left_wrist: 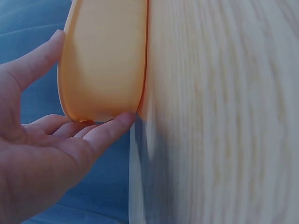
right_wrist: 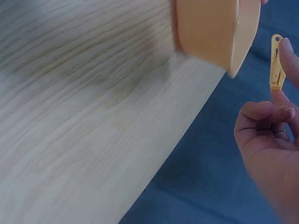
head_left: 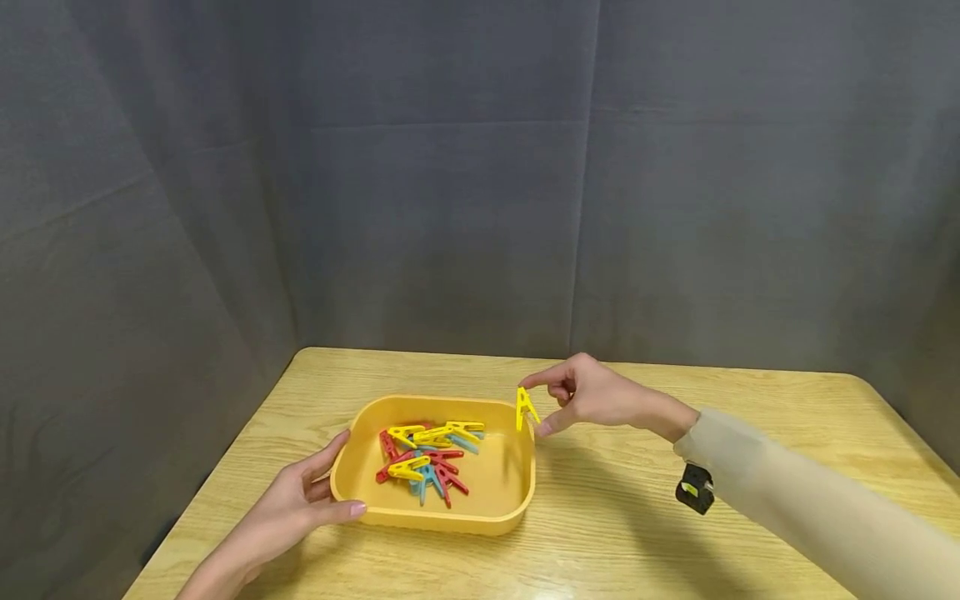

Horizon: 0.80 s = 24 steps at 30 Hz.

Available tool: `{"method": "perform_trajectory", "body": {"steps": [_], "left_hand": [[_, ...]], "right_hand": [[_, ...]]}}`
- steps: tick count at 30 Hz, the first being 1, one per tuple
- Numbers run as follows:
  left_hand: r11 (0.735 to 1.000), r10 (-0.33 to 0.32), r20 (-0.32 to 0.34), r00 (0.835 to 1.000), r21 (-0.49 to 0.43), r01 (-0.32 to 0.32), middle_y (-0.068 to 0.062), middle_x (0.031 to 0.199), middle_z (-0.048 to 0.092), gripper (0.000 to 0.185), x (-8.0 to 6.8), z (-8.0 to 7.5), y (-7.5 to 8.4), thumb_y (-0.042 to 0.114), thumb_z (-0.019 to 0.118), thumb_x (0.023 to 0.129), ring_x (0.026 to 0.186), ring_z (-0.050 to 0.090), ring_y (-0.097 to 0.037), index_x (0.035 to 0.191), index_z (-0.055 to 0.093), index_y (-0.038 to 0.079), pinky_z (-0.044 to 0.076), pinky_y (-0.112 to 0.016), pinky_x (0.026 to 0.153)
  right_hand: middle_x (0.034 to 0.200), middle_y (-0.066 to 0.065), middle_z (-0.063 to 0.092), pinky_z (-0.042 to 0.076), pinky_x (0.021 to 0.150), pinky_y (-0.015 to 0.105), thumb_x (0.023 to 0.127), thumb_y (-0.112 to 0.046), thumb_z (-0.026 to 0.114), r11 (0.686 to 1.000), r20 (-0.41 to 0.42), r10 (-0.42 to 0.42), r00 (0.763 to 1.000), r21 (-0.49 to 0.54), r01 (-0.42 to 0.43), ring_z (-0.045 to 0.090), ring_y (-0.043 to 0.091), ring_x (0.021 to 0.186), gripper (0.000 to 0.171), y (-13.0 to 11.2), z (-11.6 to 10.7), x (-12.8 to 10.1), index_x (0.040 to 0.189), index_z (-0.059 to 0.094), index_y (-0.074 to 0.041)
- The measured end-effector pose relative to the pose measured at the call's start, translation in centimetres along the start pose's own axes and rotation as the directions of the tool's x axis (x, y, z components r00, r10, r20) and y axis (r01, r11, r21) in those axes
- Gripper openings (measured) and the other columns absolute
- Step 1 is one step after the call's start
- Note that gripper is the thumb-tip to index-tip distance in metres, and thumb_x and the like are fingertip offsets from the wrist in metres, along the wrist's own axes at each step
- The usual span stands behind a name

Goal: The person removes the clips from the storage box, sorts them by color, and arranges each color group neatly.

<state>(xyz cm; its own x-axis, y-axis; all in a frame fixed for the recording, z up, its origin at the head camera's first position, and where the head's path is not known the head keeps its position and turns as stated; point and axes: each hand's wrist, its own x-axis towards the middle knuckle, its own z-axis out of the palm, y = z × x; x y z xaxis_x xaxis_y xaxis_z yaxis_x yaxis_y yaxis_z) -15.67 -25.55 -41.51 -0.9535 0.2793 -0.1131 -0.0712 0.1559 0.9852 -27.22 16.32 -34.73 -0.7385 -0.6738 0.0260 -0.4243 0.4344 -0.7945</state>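
- Yellow clothes peg (head_left: pixel 527 408) is pinched upright between the thumb and forefinger of the right hand (head_left: pixel 592 398), right at the far right corner of the yellow tray's rim (head_left: pixel 525 433); whether its tips touch the rim cannot be told.
- That grip is closed on the peg, with the other fingers curled under.
- The left hand (head_left: pixel 296 500) lies with relaxed, straight fingers against the tray's near left corner, thumb along the wall.
- Inside the tray sits a loose heap of pegs (head_left: pixel 427 458), red, yellow and blue.
- The tray rests on a pale wooden surface (head_left: pixel 675 533), with a grey curtain (head_left: pixel 450 167) behind.
- Risk, as a judgement: the pinch is light and near the peg's top, so it could slip and drop outside the rim.
- The tray could slide if the left hand eases off.
- Only the head view shows the heap.
- The left wrist view alone shows fingertips (left_wrist: pixel 122 120) tucked at the tray's lower edge.
- The right wrist view shows the peg (right_wrist: pixel 277 63) edge-on.
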Motion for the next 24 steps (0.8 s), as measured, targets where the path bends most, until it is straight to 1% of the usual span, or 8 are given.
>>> {"method": "perform_trajectory", "body": {"steps": [3, 6, 8, 12, 18, 24], "left_hand": [[1.000, -0.002, -0.007, 1.000, -0.003, 0.002, -0.022, 0.172, 0.014, 0.101, -0.1, -0.1, 0.0, 0.003, 0.083, 0.090, 0.147, 0.037, -0.043, 0.167, 0.017, -0.001, 0.055, -0.034, 0.099], [1.000, -0.011, -0.022, 1.000, 0.015, 0.011, -0.022, 0.172, 0.015, 0.101, -0.1, -0.2, 0.0, 0.003, 0.084, 0.090, 0.147, 0.038, -0.042, 0.167, 0.018, -0.001, 0.056, -0.034, 0.098], [0.999, -0.020, -0.030, 0.999, 0.026, 0.020, -0.021, 0.172, 0.016, 0.101, -0.1, -0.3, 0.0, 0.004, 0.084, 0.090, 0.147, 0.039, -0.042, 0.167, 0.018, -0.001, 0.056, -0.034, 0.098], [0.999, -0.039, -0.038, 0.999, 0.024, 0.040, -0.020, 0.172, 0.016, 0.102, -0.1, -0.5, 0.0, 0.005, 0.085, 0.090, 0.147, 0.040, -0.040, 0.167, 0.019, 0.000, 0.056, -0.034, 0.098], [0.999, -0.038, -0.027, 0.999, 0.017, 0.039, -0.022, 0.172, 0.014, 0.101, -0.2, -0.7, 0.1, 0.003, 0.083, 0.090, 0.147, 0.038, -0.043, 0.167, 0.017, -0.001, 0.056, -0.036, 0.098], [0.999, -0.035, -0.028, 0.999, 0.005, 0.036, -0.022, 0.172, 0.015, 0.101, -0.2, -0.8, 0.0, 0.001, 0.083, 0.090, 0.147, 0.039, -0.043, 0.167, 0.017, -0.001, 0.056, -0.036, 0.098]], "right_hand": [[0.069, -0.003, 0.035, 0.033, 0.062, 0.027, 0.083, -0.009, 0.091, 0.999, -0.019, 0.027, 0.999, 0.022, -0.027, 0.034, 0.013, 0.067, 0.061, 1.0, -0.6, -0.9, 0.137, 0.066, 0.006], [0.070, -0.003, 0.035, 0.034, 0.063, 0.027, 0.083, -0.007, 0.091, 0.996, -0.037, 0.073, 0.997, 0.047, -0.071, 0.034, 0.012, 0.067, 0.062, 2.2, -1.0, -1.7, 0.138, 0.066, 0.006], [0.070, -0.003, 0.035, 0.033, 0.063, 0.027, 0.083, -0.007, 0.090, 0.993, -0.050, 0.109, 0.993, 0.055, -0.106, 0.034, 0.012, 0.067, 0.062, 2.9, -1.1, -2.2, 0.139, 0.065, 0.005], [0.070, -0.002, 0.035, 0.031, 0.061, 0.027, 0.084, -0.007, 0.090, 0.988, -0.069, 0.147, 0.987, 0.067, -0.142, 0.032, 0.012, 0.065, 0.063, 4.3, -1.2, -3.0, 0.140, 0.064, 0.006], [0.068, -0.002, 0.034, 0.027, 0.058, 0.026, 0.084, -0.005, 0.088, 0.982, -0.080, 0.171, 0.982, 0.093, -0.163, 0.029, 0.011, 0.063, 0.061, 6.1, -0.8, -3.5, 0.139, 0.064, 0.009], [0.065, -0.002, 0.036, 0.028, 0.056, 0.023, 0.084, -0.006, 0.089, 0.981, -0.053, 0.170, 0.984, 0.103, -0.164, 0.029, 0.010, 0.059, 0.063, 7.6, -0.1, -3.4, 0.138, 0.062, 0.013]]}}
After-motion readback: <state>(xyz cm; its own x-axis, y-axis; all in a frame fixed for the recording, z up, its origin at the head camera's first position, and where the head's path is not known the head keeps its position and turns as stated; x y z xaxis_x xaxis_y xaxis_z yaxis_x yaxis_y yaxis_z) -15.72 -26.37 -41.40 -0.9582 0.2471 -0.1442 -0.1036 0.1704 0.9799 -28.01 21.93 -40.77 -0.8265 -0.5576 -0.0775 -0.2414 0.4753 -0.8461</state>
